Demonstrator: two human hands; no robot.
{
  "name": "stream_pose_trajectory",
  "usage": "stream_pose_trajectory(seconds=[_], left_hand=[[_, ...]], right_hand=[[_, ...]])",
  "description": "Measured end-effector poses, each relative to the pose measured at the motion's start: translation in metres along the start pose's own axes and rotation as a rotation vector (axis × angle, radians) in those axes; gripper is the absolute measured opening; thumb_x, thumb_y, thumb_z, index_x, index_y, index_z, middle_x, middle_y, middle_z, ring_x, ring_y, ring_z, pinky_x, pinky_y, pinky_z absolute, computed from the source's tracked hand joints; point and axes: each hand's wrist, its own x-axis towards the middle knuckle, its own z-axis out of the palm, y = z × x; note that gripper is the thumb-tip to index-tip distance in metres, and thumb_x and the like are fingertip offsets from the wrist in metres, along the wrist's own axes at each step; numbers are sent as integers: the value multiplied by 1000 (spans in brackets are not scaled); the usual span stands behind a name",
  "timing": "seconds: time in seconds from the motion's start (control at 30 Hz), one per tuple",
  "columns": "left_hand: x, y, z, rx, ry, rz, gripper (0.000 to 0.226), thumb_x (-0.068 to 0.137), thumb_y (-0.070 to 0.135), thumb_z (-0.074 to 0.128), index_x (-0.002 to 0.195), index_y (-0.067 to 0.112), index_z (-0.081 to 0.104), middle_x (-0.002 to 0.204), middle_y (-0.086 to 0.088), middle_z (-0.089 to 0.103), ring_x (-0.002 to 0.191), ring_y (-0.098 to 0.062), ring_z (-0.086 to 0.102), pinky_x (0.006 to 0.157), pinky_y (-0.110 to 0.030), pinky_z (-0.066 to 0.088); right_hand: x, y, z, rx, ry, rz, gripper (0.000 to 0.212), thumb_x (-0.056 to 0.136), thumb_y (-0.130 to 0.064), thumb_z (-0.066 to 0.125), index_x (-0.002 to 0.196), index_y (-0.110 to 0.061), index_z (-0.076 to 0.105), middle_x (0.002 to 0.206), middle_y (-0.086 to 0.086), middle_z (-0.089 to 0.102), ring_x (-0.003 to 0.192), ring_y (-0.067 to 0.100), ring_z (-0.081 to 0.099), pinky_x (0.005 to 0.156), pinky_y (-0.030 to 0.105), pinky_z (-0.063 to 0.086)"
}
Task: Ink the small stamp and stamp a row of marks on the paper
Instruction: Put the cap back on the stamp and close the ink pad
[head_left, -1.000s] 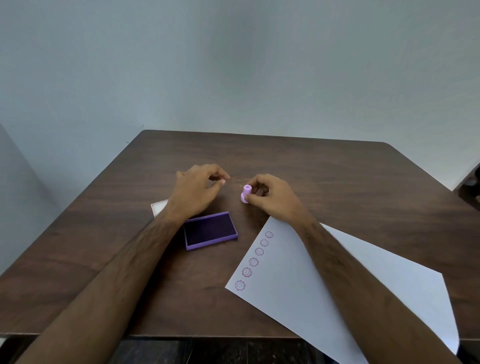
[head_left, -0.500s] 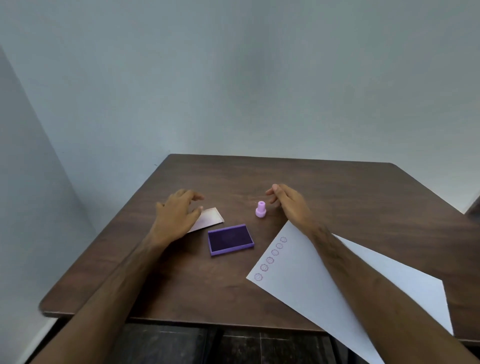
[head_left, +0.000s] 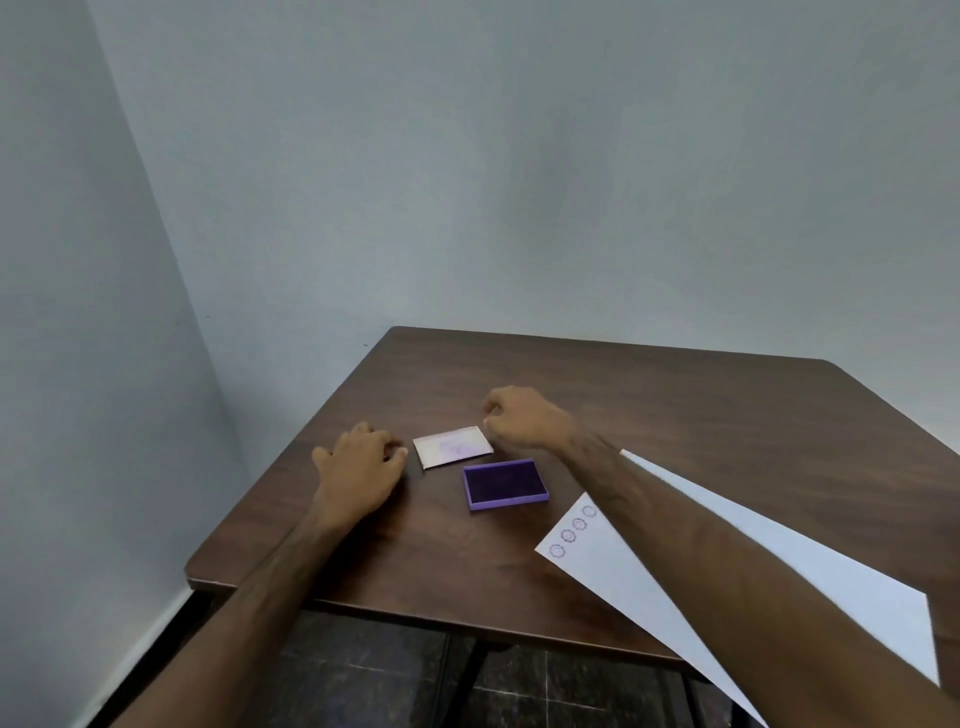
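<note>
The purple ink pad (head_left: 504, 483) lies open on the brown table (head_left: 675, 415). Its white, ink-stained lid (head_left: 451, 447) lies flat just behind it to the left. The white paper (head_left: 810, 582) lies at the right, with a row of purple marks (head_left: 571, 530) along its near-left edge. My left hand (head_left: 358, 467) rests on the table with loosely bent fingers, its thumb just short of the lid's left edge, holding nothing. My right hand (head_left: 524, 418) hovers with curled fingers, fingertips at the lid's far right corner. The small stamp is not visible; my right hand and wrist cover the spot behind the pad.
Grey walls meet at a corner close to the table's left and far edges. The table's near edge (head_left: 415, 616) runs below my forearms, with dark tiled floor (head_left: 363, 675) beneath. My right forearm crosses the paper.
My right hand let go of the pink stamp, then moved left to the lid's right corner, hiding the stamp. My left hand came off the lid to its left side. My head turned left.
</note>
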Motion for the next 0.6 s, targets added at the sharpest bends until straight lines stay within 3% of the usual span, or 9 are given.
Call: stream_pose_trajectory(seconds=[0.13,0.27,0.4,0.5,0.6], left_hand=[[-7,4,4,-21,23,16,31,98,39,48,113,30,73,100,6,52,107,-19,55,84,-41,24],[-8,11,5,-115,-25,-29,32,97,36,48,117,35,72,107,6,58,109,-18,54,84,-40,23],[-10,23,0,-333,-60,-116,34,96,29,52,123,37,70,119,11,71,107,-13,60,99,-46,27],[-11,34,-5,-587,-43,-95,34,96,16,56,125,26,71,122,6,72,107,-12,62,111,-50,37],[-10,46,-13,-836,16,-74,33,96,4,59,126,10,69,122,-5,73,102,-14,67,92,-28,52]], right_hand=[[7,-11,13,3,-22,88,39,97,-12,46,134,-6,55,138,14,59,123,29,58,106,38,47],[10,-12,18,86,7,117,41,94,-10,51,134,-4,56,137,15,59,122,29,59,105,39,49],[7,-4,14,357,103,166,39,90,-9,65,128,-2,61,130,13,64,115,27,64,100,44,55],[-1,-1,3,501,229,141,46,88,-4,67,133,-5,59,130,11,63,116,24,64,97,41,58],[-12,2,-11,574,328,105,40,87,5,65,126,-2,64,121,14,67,110,26,68,88,39,62]])
